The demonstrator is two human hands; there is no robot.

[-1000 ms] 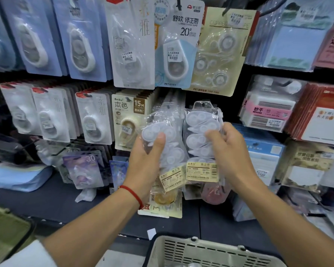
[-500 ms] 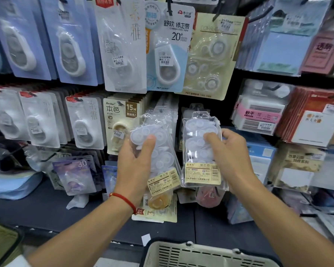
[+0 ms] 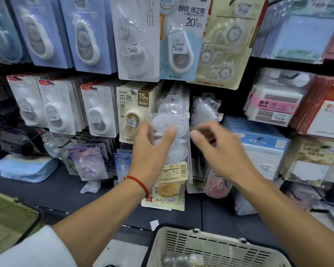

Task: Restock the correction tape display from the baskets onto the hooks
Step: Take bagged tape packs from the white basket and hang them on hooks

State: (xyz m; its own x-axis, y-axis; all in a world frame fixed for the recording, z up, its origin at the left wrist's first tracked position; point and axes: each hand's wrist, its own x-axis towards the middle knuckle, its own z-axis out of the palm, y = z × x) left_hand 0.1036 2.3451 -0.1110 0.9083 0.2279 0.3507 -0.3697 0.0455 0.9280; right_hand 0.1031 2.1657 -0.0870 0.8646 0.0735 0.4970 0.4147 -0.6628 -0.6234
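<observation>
Clear pack of correction tapes: glossy transparent plastic film with glare, white plastic units inside, matt yellowish paper label at its lower end. Hanging blister cards, far left: glossy clear plastic shells over matt card backing. Shelf: dark, matt, smooth surface. Basket, near centre: cream moulded plastic, slotted wall, dull sheen. Folded item, left on shelf: pale blue, soft cloth-like finish. Wrist band: red cord. Sleeve: white matt cloth.
</observation>
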